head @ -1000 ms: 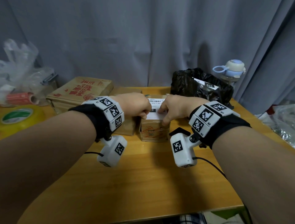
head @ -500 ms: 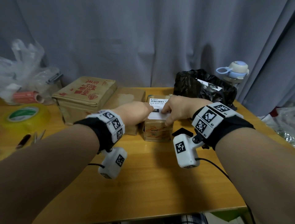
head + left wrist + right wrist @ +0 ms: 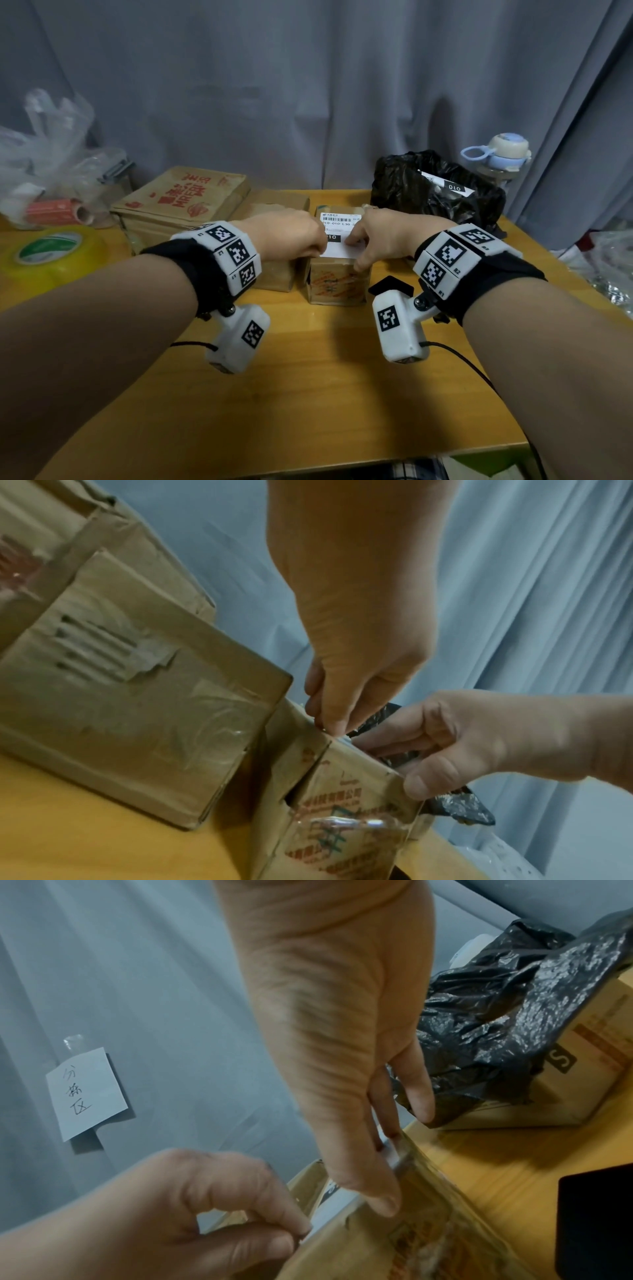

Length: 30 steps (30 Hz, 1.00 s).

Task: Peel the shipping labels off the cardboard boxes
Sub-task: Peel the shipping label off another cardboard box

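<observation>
Atop the box (image 3: 337, 289), left fingers (image 3: 270, 1202) pinch the label (image 3: 339, 251).

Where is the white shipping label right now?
The label lies on top of the small cardboard box, mid-table in the head view, between the left hand and right hand.

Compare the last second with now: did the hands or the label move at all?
No clear change. The left hand still pinches the near left corner of the shipping label; the right hand still holds the small box by its near top edge, thumb on its front. The label looks flat, not visibly lifted. Only the head view drifted slightly.
</observation>
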{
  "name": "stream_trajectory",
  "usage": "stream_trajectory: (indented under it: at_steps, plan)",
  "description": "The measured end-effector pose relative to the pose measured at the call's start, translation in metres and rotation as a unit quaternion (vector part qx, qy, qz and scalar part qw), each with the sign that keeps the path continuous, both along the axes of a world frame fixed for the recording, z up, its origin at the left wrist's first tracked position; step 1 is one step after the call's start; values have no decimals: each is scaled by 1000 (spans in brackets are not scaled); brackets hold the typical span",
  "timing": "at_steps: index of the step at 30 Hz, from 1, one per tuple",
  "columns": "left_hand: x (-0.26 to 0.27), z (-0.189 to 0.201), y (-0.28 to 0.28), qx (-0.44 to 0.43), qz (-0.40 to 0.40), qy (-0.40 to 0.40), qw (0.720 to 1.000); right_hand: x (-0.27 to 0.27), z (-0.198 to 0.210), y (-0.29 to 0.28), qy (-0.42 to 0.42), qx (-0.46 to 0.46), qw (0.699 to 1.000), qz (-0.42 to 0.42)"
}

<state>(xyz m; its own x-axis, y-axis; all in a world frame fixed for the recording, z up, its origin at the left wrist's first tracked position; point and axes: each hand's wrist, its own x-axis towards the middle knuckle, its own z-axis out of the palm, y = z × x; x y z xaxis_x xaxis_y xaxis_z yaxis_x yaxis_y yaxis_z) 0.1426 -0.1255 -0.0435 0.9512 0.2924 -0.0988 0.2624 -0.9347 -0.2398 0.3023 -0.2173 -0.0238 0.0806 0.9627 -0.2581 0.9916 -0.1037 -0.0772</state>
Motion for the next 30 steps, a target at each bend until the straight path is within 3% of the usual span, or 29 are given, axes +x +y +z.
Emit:
stream_trajectory:
  at_steps: [7, 11, 24, 30]
  plan:
    - [10, 7, -7, 49, 10, 82, 995, -1, -2, -2, 14, 5, 1000, -3]
    - [17, 8, -11, 90, -26, 113, 989, -1, -3, -4, 16, 9, 1000, 2]
    - [25, 10, -11, 99, -70, 131, 984, -1, 0, -3, 4, -6, 1000, 4]
    - [22, 10, 1, 45, -79, 51, 995, 0, 2, 0, -10, -14, 1000, 10]
